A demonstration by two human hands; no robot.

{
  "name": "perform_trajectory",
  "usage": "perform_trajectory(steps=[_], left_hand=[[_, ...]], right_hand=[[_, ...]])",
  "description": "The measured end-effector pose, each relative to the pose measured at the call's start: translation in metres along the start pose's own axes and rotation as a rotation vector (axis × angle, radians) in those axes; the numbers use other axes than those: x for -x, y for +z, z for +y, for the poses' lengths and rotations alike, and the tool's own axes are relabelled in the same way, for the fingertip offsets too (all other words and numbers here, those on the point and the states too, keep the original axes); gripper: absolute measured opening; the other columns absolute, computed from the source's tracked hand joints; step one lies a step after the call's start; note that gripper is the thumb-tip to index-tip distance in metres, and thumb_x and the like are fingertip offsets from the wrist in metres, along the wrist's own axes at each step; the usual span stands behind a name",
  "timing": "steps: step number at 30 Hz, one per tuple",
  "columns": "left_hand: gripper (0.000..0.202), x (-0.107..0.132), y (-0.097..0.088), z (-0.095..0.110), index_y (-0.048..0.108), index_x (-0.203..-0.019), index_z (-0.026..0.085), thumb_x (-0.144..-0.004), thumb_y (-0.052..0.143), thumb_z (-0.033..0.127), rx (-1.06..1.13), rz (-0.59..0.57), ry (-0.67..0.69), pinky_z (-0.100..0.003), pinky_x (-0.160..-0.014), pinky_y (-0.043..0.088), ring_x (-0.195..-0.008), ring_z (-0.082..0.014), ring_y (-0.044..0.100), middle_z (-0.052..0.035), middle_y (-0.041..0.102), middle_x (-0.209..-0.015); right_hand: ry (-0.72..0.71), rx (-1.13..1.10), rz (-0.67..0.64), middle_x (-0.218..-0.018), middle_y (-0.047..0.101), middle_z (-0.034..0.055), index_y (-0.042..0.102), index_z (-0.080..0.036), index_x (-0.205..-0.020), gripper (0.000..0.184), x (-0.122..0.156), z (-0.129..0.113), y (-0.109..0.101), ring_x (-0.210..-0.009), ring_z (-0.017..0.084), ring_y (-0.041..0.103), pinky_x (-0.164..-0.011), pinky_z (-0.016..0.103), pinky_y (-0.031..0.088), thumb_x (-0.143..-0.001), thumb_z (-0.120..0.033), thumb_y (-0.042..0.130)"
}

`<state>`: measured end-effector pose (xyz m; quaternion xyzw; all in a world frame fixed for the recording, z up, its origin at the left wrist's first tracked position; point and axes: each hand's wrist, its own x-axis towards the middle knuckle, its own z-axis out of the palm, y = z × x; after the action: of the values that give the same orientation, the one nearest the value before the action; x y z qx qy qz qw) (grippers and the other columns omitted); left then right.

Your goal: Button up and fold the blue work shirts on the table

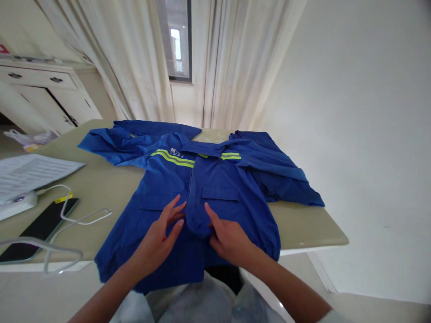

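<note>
A blue work jacket (215,179) with yellow-green and grey reflective stripes lies spread across the table, its front upward and its lower hem hanging over the near edge. My left hand (160,237) is over the left front panel, thumb and fingers apart, beside the front opening. On the other side my right hand (230,237) is at the lower part of the right front panel. Its index finger stretches over the cloth, while the panel's raised lower edge runs between that finger and the thumb. The other fingers of that hand are mostly hidden.
Left on the table (316,229) are printed sheets (33,175), a white device (20,204), a dark phone-like slab (40,229) and a loose white cable (84,220). A wall (363,134) stands at right, curtains (134,58) behind, a cabinet (81,89) at back left.
</note>
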<state>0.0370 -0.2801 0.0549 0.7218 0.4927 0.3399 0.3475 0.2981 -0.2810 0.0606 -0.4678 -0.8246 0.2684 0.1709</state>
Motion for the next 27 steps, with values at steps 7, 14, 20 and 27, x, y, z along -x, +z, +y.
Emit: perform_trajectory(steps=[7,14,20,27], left_hand=[[0.088,0.051,0.009,-0.031,0.024,-0.170,0.028,-0.098,0.061,0.063,-0.749,-0.132,0.392,-0.063,-0.127,0.030,-0.156,-0.0379,0.038,-0.0150,0.030,-0.173],[0.087,0.064,0.033,-0.019,0.039,-0.164,0.021,-0.093,0.070,0.060,-0.845,-0.102,0.561,-0.060,-0.130,0.020,-0.154,-0.0366,0.039,-0.0140,0.039,-0.170],[0.033,0.072,0.038,-0.018,0.069,-0.129,0.017,-0.099,0.056,0.012,-0.811,-0.023,0.637,-0.049,-0.116,0.042,-0.125,-0.0279,0.065,-0.0129,0.072,-0.135],[0.038,0.061,0.002,0.007,0.073,-0.115,0.020,-0.101,0.063,0.053,-0.654,-0.298,0.497,-0.048,-0.104,0.051,-0.120,-0.0313,0.065,-0.0124,0.070,-0.127]], right_hand=[[0.091,-0.527,0.427,-0.105,0.076,0.0044,0.072,-0.023,-0.117,0.030,0.051,0.013,-0.046,-0.096,0.025,0.070,-0.095,0.038,0.054,-0.092,-0.026,0.056],[0.087,-0.095,-0.015,-0.096,0.075,0.0051,0.073,-0.020,-0.109,0.026,0.067,-0.019,-0.020,-0.086,0.022,0.068,-0.086,0.034,0.053,-0.086,-0.015,0.061],[0.004,0.006,0.111,-0.136,0.065,0.0150,0.044,-0.022,-0.158,0.088,0.051,-0.059,-0.009,-0.118,0.029,0.066,-0.100,0.042,0.053,-0.087,-0.059,0.079],[0.202,0.217,0.134,-0.127,0.070,0.0143,0.057,-0.021,-0.140,0.049,-0.037,-0.061,0.022,-0.111,0.030,0.070,-0.095,0.042,0.053,-0.097,-0.043,0.068]])
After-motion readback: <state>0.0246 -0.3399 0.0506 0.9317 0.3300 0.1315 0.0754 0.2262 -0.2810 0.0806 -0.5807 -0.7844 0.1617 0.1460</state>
